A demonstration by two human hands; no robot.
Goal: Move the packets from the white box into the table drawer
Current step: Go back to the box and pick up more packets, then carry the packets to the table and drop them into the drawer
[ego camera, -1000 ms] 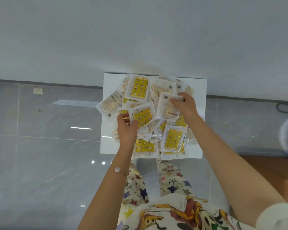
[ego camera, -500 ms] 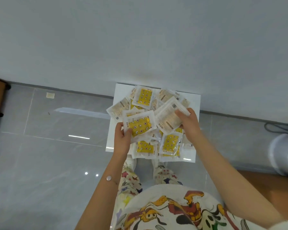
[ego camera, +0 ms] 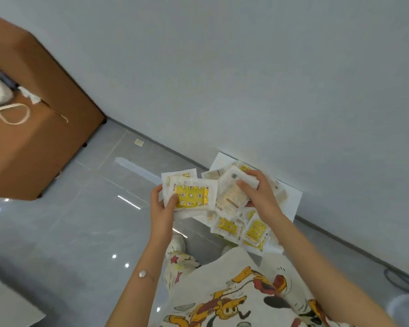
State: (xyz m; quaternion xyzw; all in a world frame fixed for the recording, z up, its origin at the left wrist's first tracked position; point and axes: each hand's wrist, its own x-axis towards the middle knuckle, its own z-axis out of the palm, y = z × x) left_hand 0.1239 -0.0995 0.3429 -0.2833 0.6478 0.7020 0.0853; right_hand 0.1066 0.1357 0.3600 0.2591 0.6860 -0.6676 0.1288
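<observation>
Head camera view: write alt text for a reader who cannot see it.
Seen from above, the left hand grips a stack of packets with a yellow one on top, while the right hand holds pale packets over a white box of more packets on a grey tiled floor. A brown table stands at left.

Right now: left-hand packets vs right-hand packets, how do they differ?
The left hand pinches a stack whose top packet faces yellow-print side up, lying fairly flat. The right hand clamps packets showing their pale printed backs, tilted. Both bundles are clear-edged sachets held above the white box.
</observation>
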